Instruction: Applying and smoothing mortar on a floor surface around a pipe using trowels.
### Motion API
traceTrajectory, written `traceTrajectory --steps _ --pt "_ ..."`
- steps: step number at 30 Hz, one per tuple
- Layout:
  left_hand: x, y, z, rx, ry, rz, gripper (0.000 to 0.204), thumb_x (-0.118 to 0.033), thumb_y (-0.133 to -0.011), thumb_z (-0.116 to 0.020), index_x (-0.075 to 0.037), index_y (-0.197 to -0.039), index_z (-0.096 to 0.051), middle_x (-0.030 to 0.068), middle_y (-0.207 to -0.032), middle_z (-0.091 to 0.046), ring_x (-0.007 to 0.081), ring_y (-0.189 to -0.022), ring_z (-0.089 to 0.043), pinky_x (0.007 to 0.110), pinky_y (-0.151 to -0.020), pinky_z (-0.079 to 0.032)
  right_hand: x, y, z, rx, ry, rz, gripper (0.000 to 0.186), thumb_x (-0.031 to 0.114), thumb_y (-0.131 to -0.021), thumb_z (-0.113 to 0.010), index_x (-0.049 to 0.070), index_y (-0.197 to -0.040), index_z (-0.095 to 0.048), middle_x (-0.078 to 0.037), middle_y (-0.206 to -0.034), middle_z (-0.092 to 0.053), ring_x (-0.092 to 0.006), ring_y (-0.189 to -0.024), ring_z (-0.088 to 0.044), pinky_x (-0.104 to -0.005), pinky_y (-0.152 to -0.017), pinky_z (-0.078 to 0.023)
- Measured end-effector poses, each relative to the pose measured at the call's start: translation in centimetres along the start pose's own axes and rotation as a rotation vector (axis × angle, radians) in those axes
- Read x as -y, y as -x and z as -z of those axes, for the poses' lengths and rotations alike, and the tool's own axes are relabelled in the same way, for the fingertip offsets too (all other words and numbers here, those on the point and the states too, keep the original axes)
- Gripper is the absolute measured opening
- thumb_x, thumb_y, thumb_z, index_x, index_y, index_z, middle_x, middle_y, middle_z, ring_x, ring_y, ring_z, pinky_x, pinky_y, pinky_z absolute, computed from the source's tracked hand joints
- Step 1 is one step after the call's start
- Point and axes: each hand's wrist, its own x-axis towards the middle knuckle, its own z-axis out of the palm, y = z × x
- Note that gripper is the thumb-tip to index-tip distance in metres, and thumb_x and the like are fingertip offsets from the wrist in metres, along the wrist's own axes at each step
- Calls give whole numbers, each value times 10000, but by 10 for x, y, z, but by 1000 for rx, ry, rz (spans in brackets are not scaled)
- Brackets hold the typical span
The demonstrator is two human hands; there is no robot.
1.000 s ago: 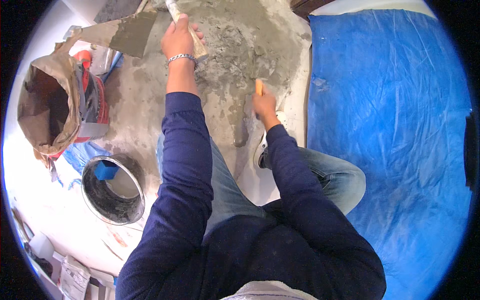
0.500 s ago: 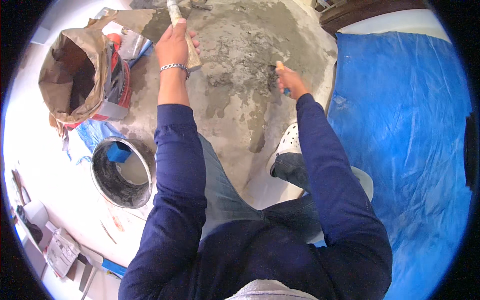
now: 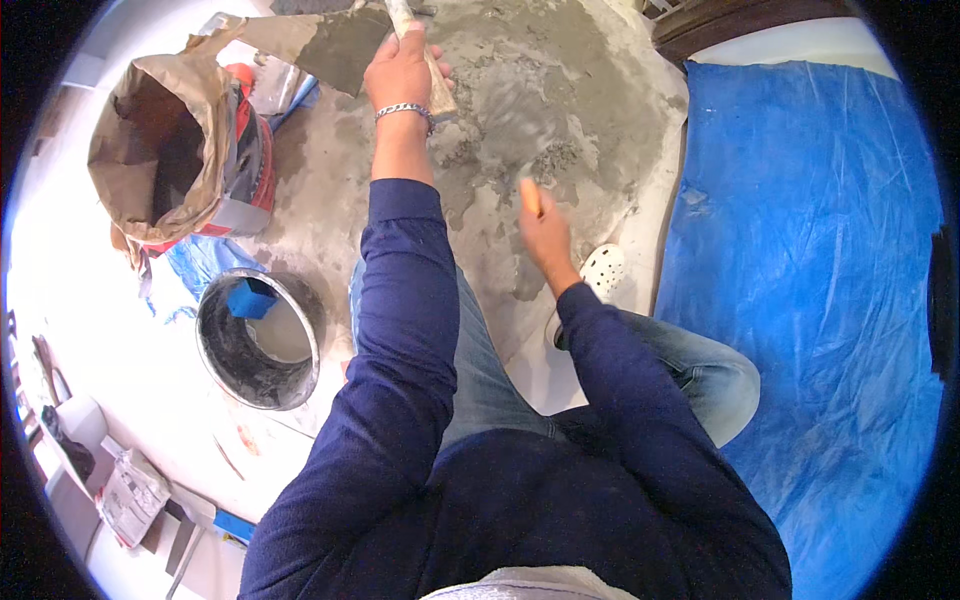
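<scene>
1. Here the left hand reaches far forward, fingers clenched round the wooden handle of a trowel; its flat blade, smeared grey, lies at the mortar's far left edge, beside the open bag.
2. The right hand is raised above the near part of the mortar, fingers closed on an orange-handled tool; the hand is blurred and the working end is hidden, so its kind cannot be told.
3. The mortar lies spread on the floor as a grey, lumpy patch ahead of the knees, between the bag and the blue tarp.
4. A bucket, grey-coated inside with a blue scoop in it, stands near the left elbow; a white shoe rests at the patch's near edge.
5. Judged step: mixing or spreading the mortar, with lumps left unworked. The next stroke probably calls for a firm wrist, a blade kept low, and care not to drag material onto the tarp.
</scene>
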Motion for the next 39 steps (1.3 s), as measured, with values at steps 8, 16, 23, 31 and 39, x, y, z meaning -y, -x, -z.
traceTrajectory --steps 8,16,23,31,39 --pt "-7 -6 20 -39 -1 -38 389 -282 -935 -631 25 -1172 -598 118 -828 -643 177 -587 -614 318 -468 -511 -13 71 -68 657 90 -110 490 469 -894 -540 -2 -972 -649 -275 -928 -660 -438 -932 -633 -468 -790 -489" --pt "-11 -16 48 -80 -12 -41 369 -288 -941 -629 -2 -1172 -609 95 -797 -634 171 -564 -609 317 -445 -498 31 -49 -54 556 -104 -275 399 420 -917 -594 22 -944 -582 -67 -640 -574 -148 -538 -575 -349 -397 -411" --pt "-17 -8 46 -67 -27 -28 369 -300 -935 -640 -15 -1168 -619 94 -794 -636 169 -551 -611 310 -449 -501 30 -88 -9 437 -775 -538 322 411 -962 -573 92 -970 -527 -5 -665 -525 -117 -451 -443 -273 -394 -374" --pt "-21 -10 52 -19 -47 -55 388 -321 -940 -613 31 -1102 -591 115 -832 -639 174 -582 -601 311 -471 -512 46 -43 -15 352 -1174 -564 311 434 -985 -521 122 -993 -525 -1 -651 -523 -100 -451 -449 -263 -390 -392" --pt "-32 -2 47 -93 32 -57 378 -309 -940 -609 7 -1147 -593 98 -802 -615 166 -552 -594 306 -437 -481 79 18 -124 526 -437 -330 347 367 -943 -533 33 -850 -550 -54 -574 -540 -159 -396 -517 -317 -329 -388"
